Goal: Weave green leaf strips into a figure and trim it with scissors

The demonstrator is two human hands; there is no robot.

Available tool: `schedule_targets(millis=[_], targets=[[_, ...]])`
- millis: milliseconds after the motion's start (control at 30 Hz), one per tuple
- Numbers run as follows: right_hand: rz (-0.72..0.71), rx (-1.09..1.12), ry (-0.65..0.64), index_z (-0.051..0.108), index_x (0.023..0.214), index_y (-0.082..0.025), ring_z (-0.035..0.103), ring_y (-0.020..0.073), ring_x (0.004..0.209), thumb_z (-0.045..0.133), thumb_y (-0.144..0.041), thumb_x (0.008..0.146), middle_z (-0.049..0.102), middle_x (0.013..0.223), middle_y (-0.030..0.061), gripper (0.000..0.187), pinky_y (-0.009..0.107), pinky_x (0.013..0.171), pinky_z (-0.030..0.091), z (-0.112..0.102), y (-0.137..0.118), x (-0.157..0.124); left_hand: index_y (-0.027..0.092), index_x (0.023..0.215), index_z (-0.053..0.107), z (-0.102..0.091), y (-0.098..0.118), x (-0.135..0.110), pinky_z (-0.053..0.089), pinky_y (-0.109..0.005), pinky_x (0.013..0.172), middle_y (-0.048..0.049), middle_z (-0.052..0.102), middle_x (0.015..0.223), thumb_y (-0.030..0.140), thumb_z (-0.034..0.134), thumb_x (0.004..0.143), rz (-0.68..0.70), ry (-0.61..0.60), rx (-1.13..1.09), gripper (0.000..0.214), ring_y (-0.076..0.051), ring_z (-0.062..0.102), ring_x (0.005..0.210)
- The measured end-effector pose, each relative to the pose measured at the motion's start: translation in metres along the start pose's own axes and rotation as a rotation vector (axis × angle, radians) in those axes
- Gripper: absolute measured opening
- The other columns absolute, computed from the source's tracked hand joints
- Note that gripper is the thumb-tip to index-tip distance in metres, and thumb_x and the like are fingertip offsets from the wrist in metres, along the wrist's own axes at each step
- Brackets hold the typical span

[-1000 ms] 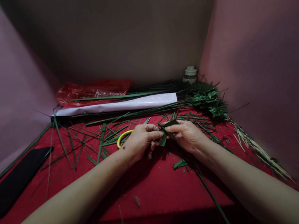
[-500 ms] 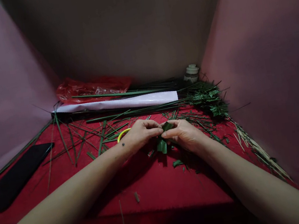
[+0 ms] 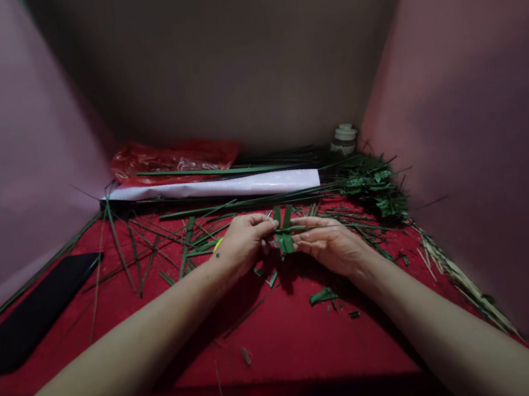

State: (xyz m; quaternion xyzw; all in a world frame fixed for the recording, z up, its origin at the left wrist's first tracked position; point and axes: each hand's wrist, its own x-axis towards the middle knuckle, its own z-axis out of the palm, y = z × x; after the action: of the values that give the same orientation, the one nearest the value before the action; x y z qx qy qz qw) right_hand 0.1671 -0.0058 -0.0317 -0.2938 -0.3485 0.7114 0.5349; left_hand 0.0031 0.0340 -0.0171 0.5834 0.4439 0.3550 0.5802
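Observation:
Over the middle of the red cloth, my two hands meet around folded green leaf strips (image 3: 285, 242). My left hand (image 3: 246, 240) pinches their left side between thumb and fingers. From the right, my right hand (image 3: 330, 241) has its fingers closed at the other side, with a thin strip running along them. Two short flat ends stick up above the fingers, and a wider piece hangs below. Part of a yellow handle (image 3: 218, 244) shows behind my left wrist; the rest is hidden.
Cut strips (image 3: 186, 245) litter the red cloth (image 3: 290, 349). Behind lie a white wrapped roll (image 3: 242, 184) and a red plastic bag (image 3: 171, 159). A jar (image 3: 344, 138) and a leafy bundle (image 3: 377, 186) are at back right; a black flat object (image 3: 34, 311) lies left.
The leaf piece has been turned, so two ends now point up and a thin strip crosses it. My right hand has shifted slightly right and its fingers have straightened.

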Motion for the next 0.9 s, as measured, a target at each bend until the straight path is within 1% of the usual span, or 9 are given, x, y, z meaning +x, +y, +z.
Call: schedule_targets(millis=[67,133,200,267,300,433,567,733,900], targets=[[-0.01,-0.038,-0.021,0.065,0.091,-0.014,0.06,0.0147,0.07,0.071,-0.009,0.057,0.065,0.084,0.0057,0.035,0.027,0.065,0.049,0.003,0.003,-0.001,0.017,0.065,0.048,0.0,-0.002,0.0,0.029,-0.018,0.037,0.0064,0.046,0.046,0.033,0.058,0.07,0.017,0.038,-0.022,0.02,-0.006,0.042,0.036],[-0.01,-0.048,0.008,0.063,0.09,-0.015,0.06,0.0148,0.068,0.073,-0.016,0.059,0.065,0.084,0.0052,0.033,0.028,0.061,0.048,0.007,0.007,-0.002,0.017,0.065,0.049,0.003,-0.001,-0.003,0.028,-0.018,0.037,0.0063,0.047,0.046,0.033,0.059,0.071,0.022,0.054,-0.025,0.02,-0.005,0.041,0.035],[-0.028,-0.065,0.114,0.062,0.087,-0.016,0.06,0.0134,0.064,0.076,-0.021,0.058,0.065,0.078,0.0028,0.033,0.026,0.06,0.047,0.011,0.011,-0.003,0.016,0.065,0.05,0.006,0.002,-0.008,0.026,-0.017,0.036,0.0064,0.048,0.044,0.032,0.059,0.071,0.016,0.051,-0.014,0.02,-0.005,0.039,0.034],[-0.059,-0.118,0.206,0.062,0.085,-0.016,0.06,0.0124,0.062,0.078,-0.021,0.054,0.064,0.073,0.001,0.035,0.025,0.06,0.046,0.014,0.013,-0.004,0.016,0.065,0.05,0.009,0.007,-0.013,0.024,-0.016,0.035,0.0068,0.047,0.042,0.031,0.06,0.071,0.006,0.038,0.0,0.019,-0.004,0.037,0.033],[-0.072,-0.152,0.228,0.062,0.084,-0.016,0.06,0.0123,0.062,0.078,-0.019,0.053,0.065,0.072,0.0009,0.035,0.024,0.06,0.046,0.015,0.014,-0.004,0.016,0.065,0.051,0.009,0.01,-0.015,0.024,-0.016,0.035,0.0071,0.046,0.041,0.031,0.06,0.071,0.001,0.032,0.004,0.019,-0.003,0.036,0.032],[-0.101,-0.207,0.225,0.061,0.08,-0.015,0.057,0.0115,0.056,0.074,-0.018,0.057,0.064,0.066,0.0001,0.027,0.022,0.055,0.043,0.014,0.013,-0.006,0.016,0.071,0.055,0.009,0.016,-0.02,0.024,-0.016,0.036,0.0067,0.05,0.043,0.032,0.059,0.073,-0.013,-0.027,0.057,0.017,-0.003,0.037,0.033],[-0.086,-0.23,0.239,0.059,0.076,-0.017,0.055,0.0118,0.052,0.076,-0.02,0.055,0.061,0.062,-0.0018,0.027,0.023,0.05,0.04,0.009,0.013,-0.006,0.016,0.071,0.053,0.008,0.015,-0.02,0.029,-0.017,0.039,0.005,0.054,0.047,0.028,0.064,0.067,-0.017,-0.104,0.081,0.017,-0.006,0.045,0.039],[-0.056,-0.282,0.256,0.06,0.073,-0.016,0.054,0.0121,0.052,0.076,-0.018,0.053,0.059,0.062,-0.0013,0.026,0.024,0.05,0.039,0.005,0.012,-0.006,0.016,0.07,0.052,0.008,0.011,-0.018,0.032,-0.019,0.04,0.004,0.054,0.048,0.021,0.061,0.067,-0.013,-0.112,0.104,0.011,-0.008,0.048,0.041],[-0.037,-0.335,0.174,0.062,0.072,-0.015,0.05,0.0105,0.047,0.073,-0.02,0.058,0.058,0.059,-0.0005,0.018,0.022,0.043,0.035,0.005,0.01,-0.007,0.015,0.07,0.052,0.007,0.012,-0.019,0.033,-0.019,0.041,0.0033,0.055,0.049,0.018,0.058,0.068,0.011,-0.109,0.16,0.007,-0.008,0.049,0.042]])
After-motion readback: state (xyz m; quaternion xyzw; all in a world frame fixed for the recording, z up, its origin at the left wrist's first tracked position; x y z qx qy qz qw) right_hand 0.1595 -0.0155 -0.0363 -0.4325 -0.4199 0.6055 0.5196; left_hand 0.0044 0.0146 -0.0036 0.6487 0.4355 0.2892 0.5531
